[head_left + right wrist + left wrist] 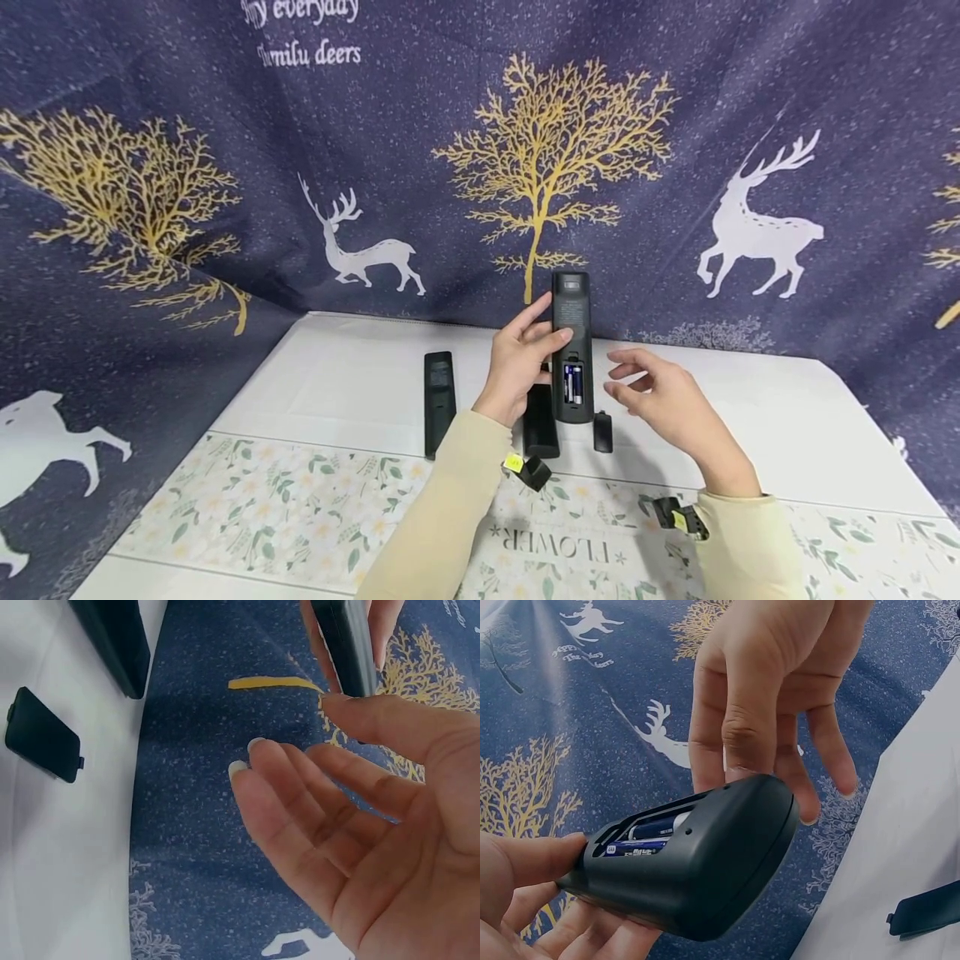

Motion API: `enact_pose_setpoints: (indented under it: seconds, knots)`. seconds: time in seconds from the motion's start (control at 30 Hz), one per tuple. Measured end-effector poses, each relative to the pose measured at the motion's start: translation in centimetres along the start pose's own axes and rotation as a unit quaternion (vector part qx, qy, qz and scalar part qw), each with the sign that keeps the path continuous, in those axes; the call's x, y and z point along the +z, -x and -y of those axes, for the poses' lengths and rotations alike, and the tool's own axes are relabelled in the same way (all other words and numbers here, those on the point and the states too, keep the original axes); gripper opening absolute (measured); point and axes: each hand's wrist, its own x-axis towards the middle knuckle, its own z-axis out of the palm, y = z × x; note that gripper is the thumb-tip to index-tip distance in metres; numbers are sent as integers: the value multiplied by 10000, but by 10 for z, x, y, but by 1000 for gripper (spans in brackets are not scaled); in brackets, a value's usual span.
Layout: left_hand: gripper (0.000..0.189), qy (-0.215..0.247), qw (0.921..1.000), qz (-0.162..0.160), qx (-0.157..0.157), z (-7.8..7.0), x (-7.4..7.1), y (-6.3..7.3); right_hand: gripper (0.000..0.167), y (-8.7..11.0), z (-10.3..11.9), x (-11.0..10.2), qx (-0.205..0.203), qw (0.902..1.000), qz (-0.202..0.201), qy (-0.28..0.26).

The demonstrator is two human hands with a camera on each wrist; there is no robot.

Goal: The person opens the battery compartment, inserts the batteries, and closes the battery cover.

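My left hand (pixel 517 362) grips a black remote control (pixel 572 333) upright, its back toward me, thumb across the back. The battery bay is uncovered, and two blue AAA batteries (pixel 573 385) lie side by side in it; the left wrist view shows these batteries (pixel 641 838) up close. My right hand (pixel 667 400) hovers just right of the remote, fingers loosely bent with nothing between them. In the right wrist view that hand (pixel 360 817) is beside the remote's lower end (pixel 346 645). The detached battery cover (pixel 603 432) lies on the table below the remote.
A second black remote (pixel 439 404) lies on the white table (pixel 360 367) to the left. Another black remote (pixel 540 429) lies partly hidden behind the left hand and the held remote. A dark blue printed cloth (pixel 420 167) hangs behind the table. A floral strip (pixel 300 508) crosses the front.
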Motion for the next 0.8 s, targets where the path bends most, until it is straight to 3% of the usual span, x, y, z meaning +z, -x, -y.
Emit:
enact_pose_setpoints:
  seconds: [0.27,0.8]
  knots:
    - [60,98,9999,-28,-26,0,0,-3,36,-3,-5,2,166,9989,152,404]
    - [60,149,9999,14,-79,-1,2,1,47,-6,-23,9,536,9954,563,567]
